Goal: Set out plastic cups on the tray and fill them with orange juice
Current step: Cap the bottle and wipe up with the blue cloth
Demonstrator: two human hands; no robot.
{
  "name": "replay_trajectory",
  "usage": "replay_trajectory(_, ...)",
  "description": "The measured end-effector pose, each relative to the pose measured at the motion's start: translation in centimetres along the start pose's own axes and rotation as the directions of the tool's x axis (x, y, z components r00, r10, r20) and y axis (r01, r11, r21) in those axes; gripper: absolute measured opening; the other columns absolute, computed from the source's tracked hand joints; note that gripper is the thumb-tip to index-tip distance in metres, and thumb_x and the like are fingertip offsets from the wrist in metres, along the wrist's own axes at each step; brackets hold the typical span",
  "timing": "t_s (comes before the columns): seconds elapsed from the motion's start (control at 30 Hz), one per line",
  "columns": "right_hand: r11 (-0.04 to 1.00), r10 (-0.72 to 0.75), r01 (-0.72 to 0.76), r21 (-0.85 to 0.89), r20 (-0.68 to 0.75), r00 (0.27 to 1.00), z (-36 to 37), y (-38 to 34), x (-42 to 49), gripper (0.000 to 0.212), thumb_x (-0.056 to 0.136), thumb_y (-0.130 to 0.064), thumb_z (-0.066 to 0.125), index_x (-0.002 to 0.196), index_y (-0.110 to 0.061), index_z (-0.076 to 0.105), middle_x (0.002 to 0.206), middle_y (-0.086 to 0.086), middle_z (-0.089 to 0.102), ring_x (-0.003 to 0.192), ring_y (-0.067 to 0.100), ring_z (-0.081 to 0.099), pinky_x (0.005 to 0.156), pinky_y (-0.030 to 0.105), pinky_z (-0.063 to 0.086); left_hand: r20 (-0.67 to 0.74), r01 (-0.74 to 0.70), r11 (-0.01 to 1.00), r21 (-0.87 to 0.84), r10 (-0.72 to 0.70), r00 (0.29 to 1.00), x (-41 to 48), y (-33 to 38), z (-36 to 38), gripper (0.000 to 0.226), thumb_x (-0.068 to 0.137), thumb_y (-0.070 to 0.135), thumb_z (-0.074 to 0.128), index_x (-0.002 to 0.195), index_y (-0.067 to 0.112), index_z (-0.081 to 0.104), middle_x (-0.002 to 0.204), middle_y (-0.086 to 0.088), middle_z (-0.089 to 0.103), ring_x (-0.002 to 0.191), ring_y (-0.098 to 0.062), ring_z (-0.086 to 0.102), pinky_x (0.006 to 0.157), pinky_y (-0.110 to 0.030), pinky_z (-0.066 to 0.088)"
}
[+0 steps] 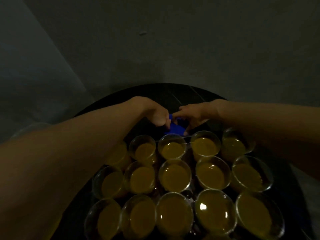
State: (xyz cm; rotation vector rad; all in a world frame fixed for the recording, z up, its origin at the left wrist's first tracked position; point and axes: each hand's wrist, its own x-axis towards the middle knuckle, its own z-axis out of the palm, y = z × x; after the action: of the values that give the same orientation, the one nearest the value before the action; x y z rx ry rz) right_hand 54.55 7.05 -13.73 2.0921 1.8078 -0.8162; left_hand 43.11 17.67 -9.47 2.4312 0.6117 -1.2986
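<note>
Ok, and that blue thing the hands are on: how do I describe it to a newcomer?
Start at the round dark table and the block of plastic cups filled with orange juice. Just past the far row, behind its middle cup, the left hand and right hand meet on a small blue object. It alone is blue; everything around it is orange or dark.

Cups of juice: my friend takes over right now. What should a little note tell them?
Left hand: pinches a blue thing just past the far row of cups.
Right hand: holds the same blue thing.
Cups: in three rows on the tray, on a dark round table.
Done: every cup in view holds orange juice.
Left: no empty cup shows. It is too dark to tell what the blue thing is.
</note>
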Motion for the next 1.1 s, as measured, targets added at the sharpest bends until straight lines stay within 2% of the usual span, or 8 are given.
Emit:
replay_trajectory(0.13, 0.999, 0.023, -0.022, 0.030, -0.022, 0.999, 0.8, 3.3, -2.2, 0.059, 0.086, -0.028, 0.076, 0.136, -0.035, 0.044, 0.122, 0.002, 0.039, 0.114, 0.027, 0.049, 0.094, 0.044, 0.048, -0.015, -0.016, 0.997, 0.072, 0.018, 1.000, 0.9, 3.7, -1.2, 0.040, 0.102, 0.010, 0.043, 0.138, 0.020, 0.057, 0.143, -0.012, 0.050, 0.112, -0.021, 0.054, 0.115, -0.048, 0.035)
replay_trajectory(0.23, 0.996, 0.046, -0.043, 0.084, -0.031, 0.998, 1.4, 5.6, -3.8, 0.050, 0.085, -0.031, 0.077, 0.125, -0.035, 0.048, 0.126, 0.004, 0.040, 0.116, 0.028, 0.048, 0.099, 0.050, 0.047, -0.021, -0.024, 0.995, 0.099, 0.026, 0.999, 1.5, 6.4, -2.1, 0.041, 0.102, 0.009, 0.041, 0.138, 0.022, 0.056, 0.145, -0.012, 0.047, 0.115, -0.023, 0.053, 0.116, -0.049, 0.034)
replay_trajectory(0.5, 0.983, 0.121, -0.104, 0.149, -0.115, 0.986, 3.8, 10.7, -8.0, 0.049, 0.086, -0.024, 0.076, 0.127, -0.027, 0.050, 0.120, 0.008, 0.045, 0.105, 0.027, 0.053, 0.089, 0.041, 0.048, -0.059, -0.081, 0.989, 0.120, 0.089, 0.994, 3.2, 12.5, -2.8, 0.041, 0.104, 0.009, 0.039, 0.141, 0.017, 0.055, 0.141, -0.012, 0.051, 0.095, -0.012, 0.055, 0.099, -0.034, 0.039)
replay_trajectory(0.63, 0.957, 0.156, -0.109, 0.269, -0.162, 0.974, 5.4, 12.3, -9.7, 0.043, 0.085, -0.016, 0.077, 0.121, -0.017, 0.053, 0.119, 0.015, 0.057, 0.102, 0.031, 0.060, 0.086, 0.041, 0.049, -0.083, -0.091, 0.983, 0.160, 0.105, 0.991, 5.0, 14.3, -3.0, 0.037, 0.104, 0.014, 0.043, 0.139, 0.016, 0.057, 0.145, -0.013, 0.049, 0.120, -0.025, 0.054, 0.115, -0.044, 0.035)
replay_trajectory(0.73, 0.940, 0.216, -0.149, 0.305, -0.197, 0.956, 6.4, 13.1, -11.2, 0.044, 0.082, -0.024, 0.080, 0.116, -0.021, 0.052, 0.117, 0.013, 0.060, 0.100, 0.030, 0.060, 0.087, 0.040, 0.049, -0.124, -0.108, 0.970, 0.216, 0.137, 0.983, 6.2, 15.8, -2.9, 0.035, 0.104, 0.014, 0.047, 0.137, 0.012, 0.059, 0.152, -0.015, 0.045, 0.136, -0.032, 0.046, 0.119, -0.045, 0.031)
replay_trajectory(0.83, 0.912, 0.296, -0.212, 0.352, -0.204, 0.933, 7.6, 13.5, -12.9, 0.051, 0.083, -0.029, 0.079, 0.125, -0.019, 0.052, 0.121, 0.013, 0.057, 0.107, 0.031, 0.059, 0.089, 0.040, 0.048, -0.130, -0.152, 0.919, 0.362, 0.212, 0.969, 6.1, 17.5, -3.1, 0.046, 0.103, 0.003, 0.041, 0.143, 0.019, 0.055, 0.161, -0.011, 0.034, 0.146, -0.033, 0.034, 0.121, -0.043, 0.026)
replay_trajectory(1.0, 0.880, 0.395, -0.271, 0.391, -0.284, 0.874, 10.3, 12.4, -15.9, 0.055, 0.086, -0.036, 0.076, 0.131, -0.017, 0.051, 0.125, 0.011, 0.059, 0.107, 0.027, 0.055, 0.076, 0.024, 0.032, -0.129, -0.208, 0.816, 0.540, 0.325, 0.937, 5.2, 20.6, -2.9, 0.052, 0.100, 0.000, 0.040, 0.142, 0.026, 0.057, 0.152, -0.009, 0.044, 0.131, -0.032, 0.047, 0.110, -0.039, 0.038)
replay_trajectory(1.1, 0.871, 0.413, -0.264, 0.414, -0.329, 0.849, 11.6, 10.8, -17.4, 0.064, 0.086, -0.037, 0.075, 0.140, -0.017, 0.046, 0.127, 0.008, 0.059, 0.115, 0.027, 0.055, 0.085, 0.028, 0.039, -0.114, -0.267, 0.817, 0.512, 0.372, 0.921, 4.5, 22.0, -2.2, 0.051, 0.099, -0.005, 0.039, 0.136, 0.020, 0.064, 0.143, -0.010, 0.051, 0.123, -0.031, 0.053, 0.101, -0.032, 0.040)
